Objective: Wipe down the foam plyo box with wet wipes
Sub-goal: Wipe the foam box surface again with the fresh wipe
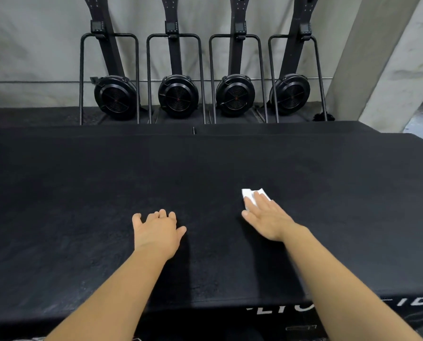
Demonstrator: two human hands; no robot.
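The black foam plyo box (82,205) fills the middle of the head view, its flat top spreading from edge to edge and white lettering showing on its near side. A folded white wet wipe (250,195) lies on the top right of centre. My right hand (267,217) presses flat on the wipe with straight fingers, covering most of it. My left hand (157,232) rests on the box top to the left, its fingers slightly bent and holding nothing.
Several black upright exercise machines (178,94) with round fan housings stand in metal frames against the grey wall behind the box. A concrete column (377,70) rises at the right. A seam (193,131) divides the far strip of the black surface.
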